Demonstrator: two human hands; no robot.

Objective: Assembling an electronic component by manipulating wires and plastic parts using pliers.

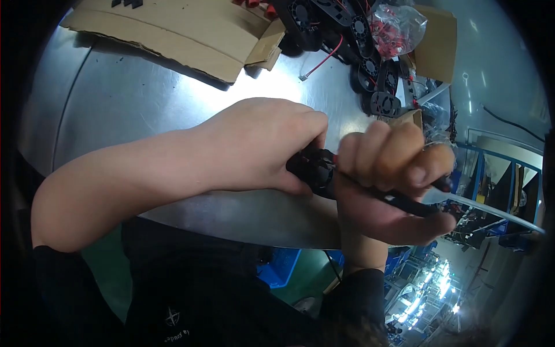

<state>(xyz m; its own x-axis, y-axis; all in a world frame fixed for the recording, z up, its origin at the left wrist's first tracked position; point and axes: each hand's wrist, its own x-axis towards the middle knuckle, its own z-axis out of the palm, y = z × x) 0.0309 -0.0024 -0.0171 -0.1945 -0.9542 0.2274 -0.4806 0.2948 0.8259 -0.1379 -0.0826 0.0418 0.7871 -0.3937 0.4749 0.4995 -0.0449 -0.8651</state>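
Observation:
Closed round a small black fan (pixel 312 169), my left hand (pixel 269 139) covers most of it. A bit of red shows at the fan's right side. My right hand (pixel 393 168) is wrapped round black-handled pliers (pixel 404 202), two handle ends sticking out past the fingers. The pliers' jaws point toward the fan, but their tips are hidden between the two hands, so contact cannot be made out. Both hands are raised over the near edge of the metal table (pixel 156 87).
A flattened cardboard box (pixel 173 43) lies at the far left. Several black fans (pixel 370 66) with wires are heaped at the far right, beside a clear bag of red parts (pixel 396 32) and an open carton (pixel 436 43). Below the table edge stands a blue bin (pixel 280 269).

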